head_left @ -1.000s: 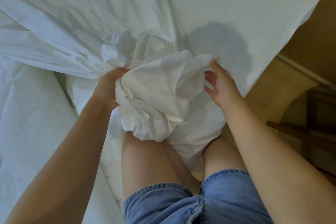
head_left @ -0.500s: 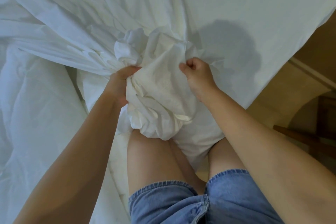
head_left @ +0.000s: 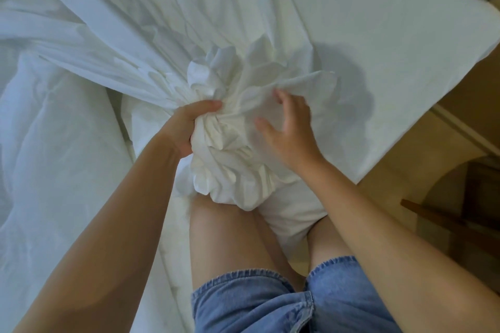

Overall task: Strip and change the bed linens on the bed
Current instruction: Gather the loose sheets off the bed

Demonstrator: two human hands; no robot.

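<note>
A white bed sheet (head_left: 130,35) is gathered into a crumpled bunch (head_left: 230,143) at the near edge of the bed, over my knees. My left hand (head_left: 186,127) grips the bunch from its left side, with the thumb across the top. My right hand (head_left: 289,127) is on the right of the bunch, fingers spread and loosely bent, touching the cloth without gripping it. From the bunch the sheet runs in taut folds toward the upper left. On the right the mattress (head_left: 392,48) lies flat and white, its corner at the far right.
A rumpled white duvet (head_left: 54,157) lies on the left. Beyond the mattress edge on the right is a tan floor (head_left: 405,165) and a dark wooden piece of furniture (head_left: 460,219). My bare knees and denim shorts (head_left: 270,303) press against the bed.
My right hand, a fist gripping the cloth half a second ago, has let go and spread its fingers over the bunch. The left hand keeps its grip and the bunch is tighter.
</note>
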